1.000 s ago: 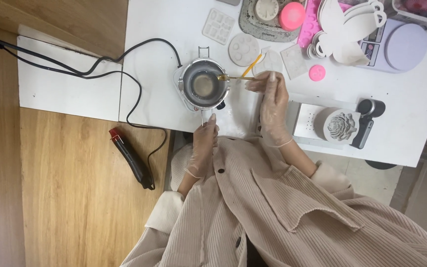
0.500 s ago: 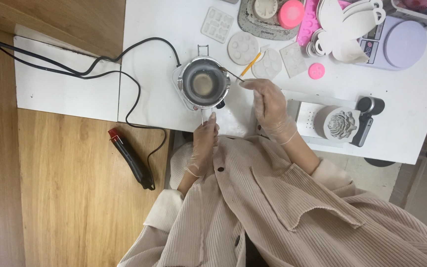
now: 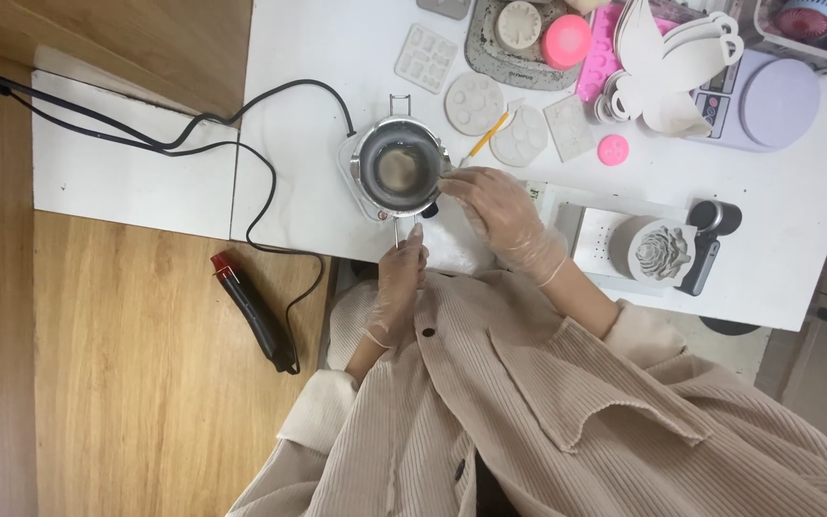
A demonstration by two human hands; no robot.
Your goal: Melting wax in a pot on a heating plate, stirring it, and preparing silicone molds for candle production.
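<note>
A small metal melting pot [image 3: 396, 168] with pale liquid in it sits on a white heater base [image 3: 348, 163] near the front edge of the white table [image 3: 299, 57]. My gloved left hand [image 3: 399, 273] grips the thin wire handle [image 3: 396, 228] that sticks out toward me. Just right of the pot, my gloved right hand [image 3: 502, 213] has its fingers pinched on a thin stirring stick [image 3: 446, 173], whose tip rests at the rim. Most of the stick is hidden by the fingers.
A black cable [image 3: 193, 129] runs left from the heater. A red and black heat gun [image 3: 253, 308] lies on the wooden floor. Behind the pot are clear silicone moulds [image 3: 474, 102], a yellow pencil [image 3: 486, 136], a pink mould [image 3: 567, 40] and a lilac scale [image 3: 775, 88]. A grey rose casting [image 3: 662, 251] stands at the right.
My right hand has drawn back from the moulds toward the pot's right rim and lowered, bringing the stick with it. The left hand has stayed on the handle.
</note>
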